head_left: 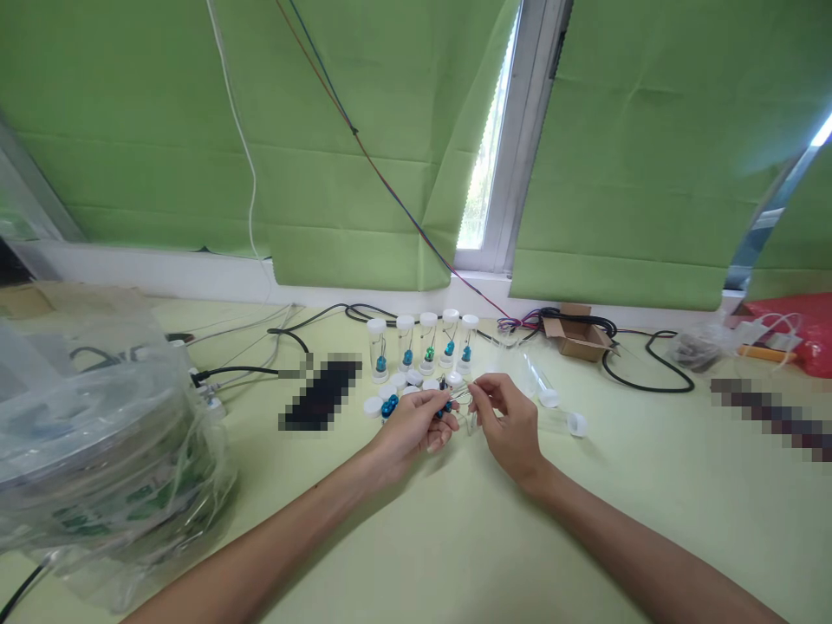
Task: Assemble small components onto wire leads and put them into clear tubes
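My left hand is closed around a small dark-blue part with thin wires standing out of it. From the right, my right hand pinches the ends of these wires with thumb and fingertips. Just behind the hands, several clear tubes with white caps stand upright in a row. A blue or green piece with dark wires sits low in each. White caps and loose blue parts lie beside my left hand, which partly hides them.
Two clear tubes lie on the table to the right, one with a white end. An open cardboard box and black cables are behind. Bagged reels fill the left side. A blurred dark object lies left of the caps.
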`<state>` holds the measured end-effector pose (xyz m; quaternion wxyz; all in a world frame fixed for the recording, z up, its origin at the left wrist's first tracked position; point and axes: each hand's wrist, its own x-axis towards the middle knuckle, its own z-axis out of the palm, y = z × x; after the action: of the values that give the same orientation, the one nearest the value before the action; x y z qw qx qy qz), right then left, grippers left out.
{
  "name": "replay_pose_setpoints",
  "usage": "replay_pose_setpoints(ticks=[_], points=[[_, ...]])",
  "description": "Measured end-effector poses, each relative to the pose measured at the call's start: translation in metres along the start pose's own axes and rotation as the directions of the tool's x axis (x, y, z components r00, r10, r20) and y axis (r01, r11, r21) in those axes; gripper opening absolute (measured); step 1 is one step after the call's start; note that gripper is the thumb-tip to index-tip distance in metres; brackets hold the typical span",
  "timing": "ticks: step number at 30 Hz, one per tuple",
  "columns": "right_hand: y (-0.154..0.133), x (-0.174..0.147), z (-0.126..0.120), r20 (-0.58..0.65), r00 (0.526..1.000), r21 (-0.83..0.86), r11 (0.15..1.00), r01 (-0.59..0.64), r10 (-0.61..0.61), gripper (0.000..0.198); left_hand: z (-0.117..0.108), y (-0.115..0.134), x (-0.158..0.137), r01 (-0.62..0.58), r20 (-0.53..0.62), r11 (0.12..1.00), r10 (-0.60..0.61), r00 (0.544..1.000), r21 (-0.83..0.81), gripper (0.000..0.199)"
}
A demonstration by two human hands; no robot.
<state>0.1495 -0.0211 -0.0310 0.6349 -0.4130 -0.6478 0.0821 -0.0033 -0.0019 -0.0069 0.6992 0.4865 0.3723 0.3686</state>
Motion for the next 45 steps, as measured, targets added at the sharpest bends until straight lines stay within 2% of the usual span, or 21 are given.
replay_pose_setpoints(ticks=[31,36,45], points=[[-0.0042,-0.0006,-0.0011,-0.035,0.998,-0.020,0.999,0.042,-0.043,0.003,0.0017,0.0021,-0.0017,0.015,0.008,0.998,-0.014,1.000,-0.055,0.025],[-0.0023,-0.0007,-0.0001,-0.011,0.998,-0.022,0.998,0.064,-0.064,0.004,0.0017,0.0019,-0.0018,0.012,-0.008,0.998,-0.013,1.000,-0.062,0.024],[-0.0017,-0.0013,0.0000,0.002,1.000,-0.036,0.999,0.028,-0.028,0.006,0.0010,0.0014,-0.0026,0.012,0.000,0.997,-0.012,1.000,-0.072,0.025]])
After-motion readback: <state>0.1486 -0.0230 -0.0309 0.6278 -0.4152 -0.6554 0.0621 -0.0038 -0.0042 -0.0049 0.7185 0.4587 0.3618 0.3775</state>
